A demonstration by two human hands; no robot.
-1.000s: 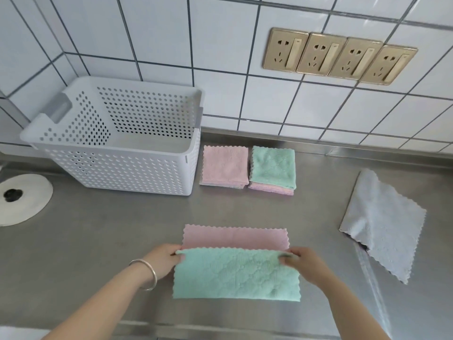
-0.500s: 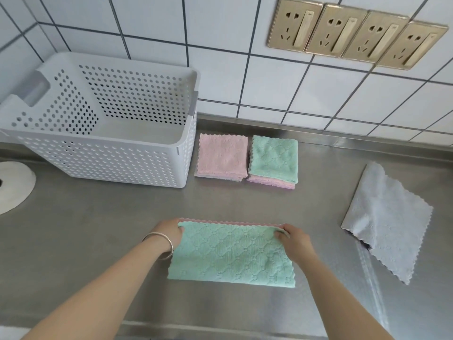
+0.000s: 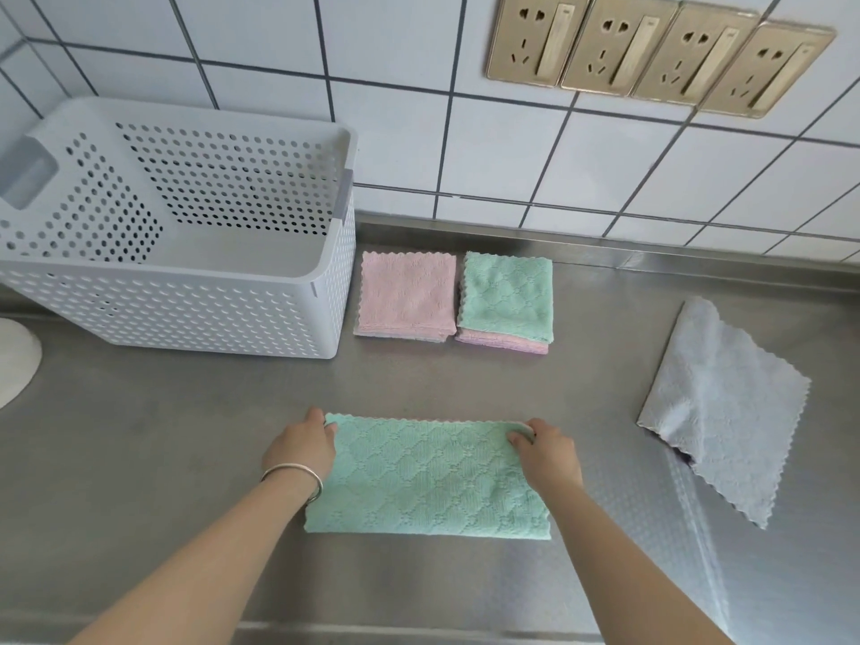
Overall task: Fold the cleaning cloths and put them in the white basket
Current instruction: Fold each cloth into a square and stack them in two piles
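We see bare counter (image 3: 163, 425) between our hands and the basket (image 3: 186, 314), whose open top faces up. Two folded stacks (image 3: 409, 295) sit just right of the basket (close against its wall), narrowing that side. The grey cloth (image 3: 716, 412) lies well to the right, with open steel between.

**What you can't see from here**

Your left hand (image 3: 300, 446) and right hand (image 3: 549, 451) hide the far corners of the green cloth (image 3: 428, 481), so the grip there is unclear. At the left edge of the frame, the white basket (image 3: 186, 309) and a white round object (image 3: 16, 360) are cut off.
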